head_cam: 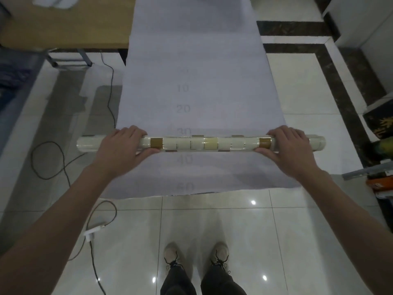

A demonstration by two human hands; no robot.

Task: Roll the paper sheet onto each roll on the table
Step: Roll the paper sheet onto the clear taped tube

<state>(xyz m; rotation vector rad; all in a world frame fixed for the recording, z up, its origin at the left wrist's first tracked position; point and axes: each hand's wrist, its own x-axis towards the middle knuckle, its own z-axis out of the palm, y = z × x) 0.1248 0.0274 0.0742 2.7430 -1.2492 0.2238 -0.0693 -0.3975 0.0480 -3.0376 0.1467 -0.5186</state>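
Observation:
A long pale grey paper sheet (195, 60) hangs from the table down to a free edge above the floor, with faint numbers 10 to 50 printed down its middle. A long cream roll (202, 143) with brown and yellow taped bands lies across the sheet between the 30 and 40 marks. My left hand (121, 145) grips the roll near its left end. My right hand (287, 145) grips it near its right end. Both ends of the roll stick out past the sheet's sides.
A wooden table (63, 24) with metal legs stands at the back left. Black cables (63, 162) and a white adapter (91, 233) lie on the glossy tiled floor at left. Boxes and dark objects (380, 145) crowd the right edge. My shoes (195, 258) stand below the sheet.

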